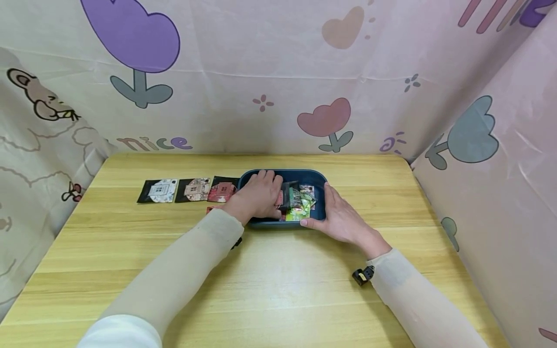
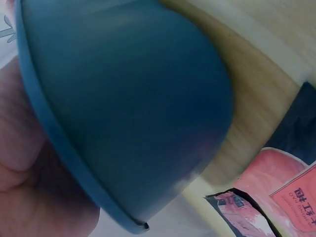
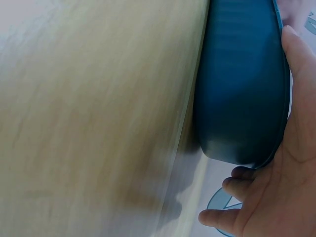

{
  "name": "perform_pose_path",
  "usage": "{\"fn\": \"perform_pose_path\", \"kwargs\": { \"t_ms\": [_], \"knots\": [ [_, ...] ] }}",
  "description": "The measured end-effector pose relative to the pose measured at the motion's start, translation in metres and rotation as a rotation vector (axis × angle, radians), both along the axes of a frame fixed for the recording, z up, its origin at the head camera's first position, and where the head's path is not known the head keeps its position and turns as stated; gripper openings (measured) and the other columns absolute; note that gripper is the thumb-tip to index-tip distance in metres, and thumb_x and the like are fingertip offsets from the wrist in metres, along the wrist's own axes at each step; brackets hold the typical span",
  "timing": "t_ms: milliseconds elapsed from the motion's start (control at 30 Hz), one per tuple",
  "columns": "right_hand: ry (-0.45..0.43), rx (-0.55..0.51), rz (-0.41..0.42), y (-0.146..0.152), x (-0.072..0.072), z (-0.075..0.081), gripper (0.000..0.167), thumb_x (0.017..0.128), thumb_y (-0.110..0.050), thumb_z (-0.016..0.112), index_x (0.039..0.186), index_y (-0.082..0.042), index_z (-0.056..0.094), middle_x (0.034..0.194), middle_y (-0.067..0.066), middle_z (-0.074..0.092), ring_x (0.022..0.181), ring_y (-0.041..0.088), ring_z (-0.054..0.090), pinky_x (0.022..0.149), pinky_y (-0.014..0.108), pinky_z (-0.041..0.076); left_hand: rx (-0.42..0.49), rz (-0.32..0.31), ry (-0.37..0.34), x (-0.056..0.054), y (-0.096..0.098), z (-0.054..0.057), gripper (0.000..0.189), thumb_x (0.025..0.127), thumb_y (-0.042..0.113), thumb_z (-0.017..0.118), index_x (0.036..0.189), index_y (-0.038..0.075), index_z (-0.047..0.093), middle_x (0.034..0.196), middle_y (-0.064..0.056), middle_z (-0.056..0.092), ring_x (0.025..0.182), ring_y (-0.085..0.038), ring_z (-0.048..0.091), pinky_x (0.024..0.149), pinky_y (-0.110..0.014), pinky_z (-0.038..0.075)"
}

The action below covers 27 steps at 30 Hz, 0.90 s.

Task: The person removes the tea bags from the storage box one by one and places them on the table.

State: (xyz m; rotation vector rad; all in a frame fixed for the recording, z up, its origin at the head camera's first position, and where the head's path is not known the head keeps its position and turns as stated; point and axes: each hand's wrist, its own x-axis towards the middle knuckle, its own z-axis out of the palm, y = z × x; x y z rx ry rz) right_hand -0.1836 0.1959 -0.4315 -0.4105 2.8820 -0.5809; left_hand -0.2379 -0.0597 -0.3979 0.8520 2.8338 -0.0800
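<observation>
A dark blue oval tub [image 1: 319, 212] stands on the table and holds several sachets. My left hand [image 1: 258, 193] reaches down into its left half, fingers toward the far side and thumb near the front wall. Whether those fingers pinch a sachet I cannot tell. Right beside the hand lie a dark, clear-fronted sachet [image 1: 292, 193] and a green-yellow sachet [image 1: 299, 210]. At the tub's right end, my right hand [image 1: 344, 217] grips the corner, thumb over the front rim and fingers around the end wall. In the right wrist view, the tub's outer wall [image 3: 242, 89] shows beside this palm.
Left of the tub, a row of square sachets lies on the table [image 1: 270, 285]: a white-and-black one [image 1: 157, 191], a beige-and-black one [image 1: 193, 190] and a red-and-black one [image 1: 223, 190]. A red packet [image 1: 213, 209] peeks out by the left wrist. A patterned cloth [image 1: 243, 121] hangs behind.
</observation>
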Motion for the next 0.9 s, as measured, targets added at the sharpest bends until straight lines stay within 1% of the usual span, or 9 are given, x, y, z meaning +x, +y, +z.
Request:
{"fn": "perform_pose_path", "kwargs": {
  "t_ms": [200,367,467,500,600,733,833,900],
  "knots": [
    [-0.005,-0.004,-0.002,0.001,0.000,-0.001,0.139,0.082,-0.094,0.052,0.168,0.000,-0.003,0.175,0.027,0.009,0.160,0.044,0.022,0.127,0.058,0.028,0.006,0.017,-0.026,0.003,-0.001,0.008,0.090,0.087,0.063,0.077,0.147,0.005,0.044,0.140,-0.016,0.049,0.123,-0.033,0.045,0.116,-0.049,0.041],
    [-0.016,0.003,-0.009,0.002,0.001,-0.001,0.139,0.081,-0.094,0.052,0.168,0.000,-0.003,0.175,0.026,0.008,0.160,0.044,0.021,0.127,0.059,0.028,0.049,0.031,-0.040,0.008,-0.008,0.020,0.091,0.086,0.058,0.079,0.149,0.003,0.044,0.146,-0.018,0.048,0.129,-0.035,0.045,0.120,-0.052,0.039],
    [-0.015,0.003,-0.010,0.003,0.001,-0.001,0.140,0.081,-0.094,0.052,0.168,0.000,-0.003,0.175,0.026,0.008,0.160,0.044,0.021,0.127,0.059,0.027,0.076,0.026,-0.045,0.011,-0.016,0.029,0.090,0.086,0.054,0.078,0.150,0.001,0.043,0.145,-0.019,0.048,0.127,-0.035,0.045,0.117,-0.052,0.040],
    [-0.016,0.003,-0.011,0.003,0.001,-0.001,0.139,0.081,-0.094,0.052,0.168,-0.001,-0.003,0.175,0.026,0.008,0.161,0.044,0.020,0.127,0.059,0.027,0.087,0.024,-0.045,0.012,-0.020,0.032,0.090,0.087,0.053,0.078,0.150,0.001,0.042,0.144,-0.019,0.049,0.126,-0.036,0.045,0.116,-0.052,0.041],
    [-0.013,0.010,-0.008,0.003,0.000,-0.001,0.139,0.082,-0.094,0.051,0.168,-0.001,-0.004,0.175,0.027,0.008,0.161,0.044,0.020,0.128,0.059,0.026,0.138,0.029,-0.053,0.014,-0.034,0.041,0.093,0.086,0.051,0.079,0.152,-0.002,0.040,0.145,-0.021,0.049,0.130,-0.037,0.045,0.117,-0.053,0.039],
    [-0.006,0.013,-0.002,0.002,0.000,-0.001,0.138,0.082,-0.094,0.051,0.168,-0.001,-0.004,0.175,0.026,0.008,0.161,0.043,0.019,0.128,0.059,0.026,0.193,0.057,-0.045,0.017,-0.058,0.052,0.100,0.082,0.052,0.082,0.153,-0.003,0.038,0.148,-0.023,0.048,0.135,-0.039,0.044,0.122,-0.057,0.036],
    [-0.002,0.008,-0.001,0.001,0.001,0.001,0.138,0.082,-0.094,0.051,0.168,-0.001,-0.003,0.175,0.026,0.009,0.161,0.043,0.019,0.128,0.058,0.026,0.213,0.081,-0.033,0.019,-0.079,0.057,0.099,0.080,0.050,0.083,0.151,-0.004,0.039,0.142,-0.022,0.050,0.127,-0.038,0.045,0.116,-0.057,0.040],
    [-0.003,0.009,-0.001,0.001,0.001,0.001,0.139,0.082,-0.094,0.051,0.168,-0.001,-0.003,0.175,0.026,0.009,0.161,0.043,0.020,0.128,0.058,0.027,0.222,0.090,-0.024,0.020,-0.094,0.060,0.095,0.080,0.047,0.084,0.148,-0.005,0.041,0.136,-0.022,0.052,0.120,-0.038,0.045,0.109,-0.056,0.044]
  ]
}}
